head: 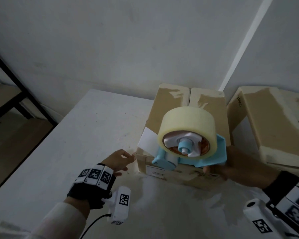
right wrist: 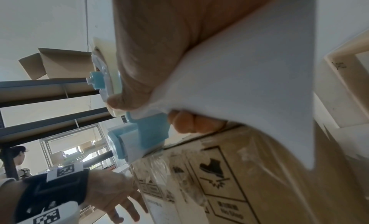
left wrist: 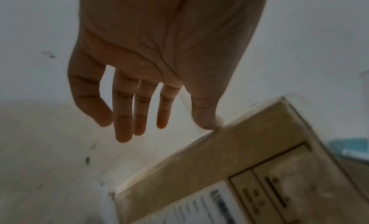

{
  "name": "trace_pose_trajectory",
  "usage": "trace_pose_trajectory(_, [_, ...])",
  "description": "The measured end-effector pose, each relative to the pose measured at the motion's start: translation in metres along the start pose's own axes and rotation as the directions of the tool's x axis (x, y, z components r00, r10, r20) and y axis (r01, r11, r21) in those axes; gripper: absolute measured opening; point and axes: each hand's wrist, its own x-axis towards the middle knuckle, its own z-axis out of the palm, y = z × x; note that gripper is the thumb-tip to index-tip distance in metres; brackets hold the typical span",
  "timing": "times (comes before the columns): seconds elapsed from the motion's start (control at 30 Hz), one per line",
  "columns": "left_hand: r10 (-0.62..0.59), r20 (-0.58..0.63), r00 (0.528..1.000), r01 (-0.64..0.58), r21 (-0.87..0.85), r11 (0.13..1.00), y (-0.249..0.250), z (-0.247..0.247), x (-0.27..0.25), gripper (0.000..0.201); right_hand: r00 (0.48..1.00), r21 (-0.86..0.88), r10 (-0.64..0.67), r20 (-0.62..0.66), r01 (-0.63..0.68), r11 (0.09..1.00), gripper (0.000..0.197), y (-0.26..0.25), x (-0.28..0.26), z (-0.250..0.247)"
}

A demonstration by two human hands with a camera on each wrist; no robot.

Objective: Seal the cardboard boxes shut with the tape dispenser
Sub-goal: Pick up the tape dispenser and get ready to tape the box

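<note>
A brown cardboard box stands on the white table, its top flaps meeting along a middle seam. My right hand grips the white handle of a light blue tape dispenser that carries a big roll of clear tape. The dispenser's front roller sits at the box's near top edge. My left hand is beside the box's near left corner, fingers straight and spread, the thumb tip touching the box edge. A white label sticks out on the box's left side.
A second cardboard box leans at the right, close to the first. The white table stretches left, its edge running diagonally. A dark shelf frame stands at far left. Shelving and a person appear behind in the right wrist view.
</note>
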Motion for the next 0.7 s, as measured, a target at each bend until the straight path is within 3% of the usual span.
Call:
trace_pose_trajectory(0.07, [0.157, -0.129, 0.979, -0.14, 0.131, 0.981, 0.008, -0.008, -0.008, 0.03, 1.0, 0.01, -0.014, 0.002, 0.014, 1.0, 0.047, -0.002, -0.001, 0.0])
trace_pose_trajectory(0.13, [0.347, -0.248, 0.904, -0.3, 0.208, 0.931, 0.018, -0.009, -0.021, 0.034, 1.0, 0.019, -0.016, 0.002, 0.016, 1.0, 0.045, -0.001, 0.0, 0.0])
trace_pose_trajectory(0.2, [0.411, -0.216, 0.886, -0.368, 0.216, 0.905, 0.027, 0.001, -0.034, 0.031, 1.0, 0.014, -0.002, 0.013, 0.002, 1.0, 0.047, 0.001, -0.001, 0.0])
trace_pose_trajectory(0.3, [0.398, -0.231, 0.888, -0.358, 0.196, 0.913, 0.029, 0.019, -0.041, 0.029, 1.0, 0.019, -0.002, 0.01, 0.002, 1.0, 0.042, 0.0, 0.0, 0.0])
trace_pose_trajectory(0.47, [0.372, -0.314, 0.874, -0.338, 0.158, 0.928, 0.037, 0.017, -0.029, 0.026, 0.999, 0.033, 0.052, 0.009, -0.052, 0.998, 0.005, 0.001, 0.006, 0.004])
trace_pose_trajectory(0.6, [0.334, -0.31, 0.89, -0.334, 0.055, 0.941, 0.052, 0.016, -0.017, 0.029, 0.998, -0.008, 0.062, -0.027, -0.063, 0.998, 0.01, 0.004, 0.011, 0.007])
trace_pose_trajectory(0.7, [0.372, -0.283, 0.884, -0.348, 0.131, 0.928, 0.056, 0.019, -0.01, 0.025, 0.998, -0.031, 0.037, -0.043, -0.038, 0.999, 0.021, 0.007, 0.012, 0.008])
